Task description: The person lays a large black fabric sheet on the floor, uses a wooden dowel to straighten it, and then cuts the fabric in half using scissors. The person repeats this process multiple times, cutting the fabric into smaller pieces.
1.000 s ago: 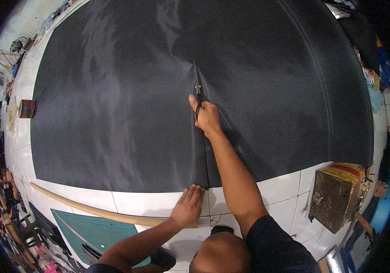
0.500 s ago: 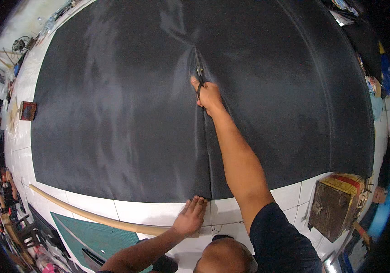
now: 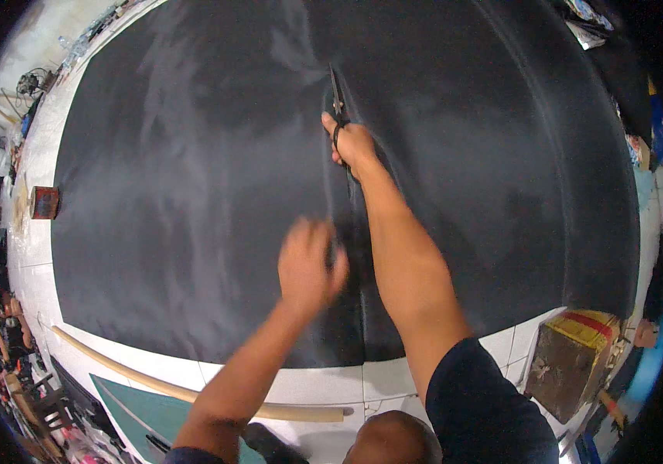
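Observation:
A large black sheet (image 3: pixel 146 255) lies spread over the white tiled floor, with a lengthwise cut running from its near edge toward the middle. My right hand (image 3: pixel 353 147) is closed around the black handles of a pair of scissors (image 3: pixel 337 89), whose blades point away from me at the far end of the cut. Over the sheet, left of the cut and nearer to me, is my left hand (image 3: pixel 312 259). It is smeared by motion, its fingers look apart, and nothing shows in it.
A long curved wooden strip (image 3: pixel 138 377) and a green cutting mat (image 3: pixel 126 414) lie at the near left. At the near right stands a worn brown and yellow box (image 3: pixel 571 359). A small reddish tin (image 3: pixel 44 203) sits at the sheet's left edge. Clutter lines both sides.
My left hand has lifted from the sheet's near edge and moved forward over the sheet. My right hand and the scissors have moved slightly farther away along the cut.

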### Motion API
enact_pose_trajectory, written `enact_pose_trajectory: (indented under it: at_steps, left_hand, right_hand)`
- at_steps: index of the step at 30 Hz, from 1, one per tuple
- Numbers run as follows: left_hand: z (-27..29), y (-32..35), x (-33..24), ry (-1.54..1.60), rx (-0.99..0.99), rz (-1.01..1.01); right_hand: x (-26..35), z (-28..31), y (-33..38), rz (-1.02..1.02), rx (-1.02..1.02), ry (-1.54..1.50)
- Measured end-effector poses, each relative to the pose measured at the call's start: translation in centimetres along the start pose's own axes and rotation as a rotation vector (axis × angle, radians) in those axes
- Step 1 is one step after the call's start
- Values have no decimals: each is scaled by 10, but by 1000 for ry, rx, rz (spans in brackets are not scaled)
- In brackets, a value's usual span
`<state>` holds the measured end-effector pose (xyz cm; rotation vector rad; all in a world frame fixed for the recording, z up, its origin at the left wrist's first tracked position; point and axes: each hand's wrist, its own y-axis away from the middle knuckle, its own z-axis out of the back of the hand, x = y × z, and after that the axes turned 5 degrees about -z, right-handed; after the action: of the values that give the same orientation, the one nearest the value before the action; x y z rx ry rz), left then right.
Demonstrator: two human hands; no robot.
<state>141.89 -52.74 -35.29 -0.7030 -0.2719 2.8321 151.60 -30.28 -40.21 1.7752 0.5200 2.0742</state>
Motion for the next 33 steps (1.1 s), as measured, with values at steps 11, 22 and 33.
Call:
enact_pose_trajectory:
  at_steps: [11,22,33]
  left_hand:
    - [-41,-99,52,-164,96,176]
    - [-46,-100,63,-111,139,213]
    - [-50,-96,66,-176,124,203]
  right_hand:
    - [1,3,10,-111,47,-80]
    - [31,-5,-13,-226,9,-62]
    - [91,-27,-148,-11,-74,2]
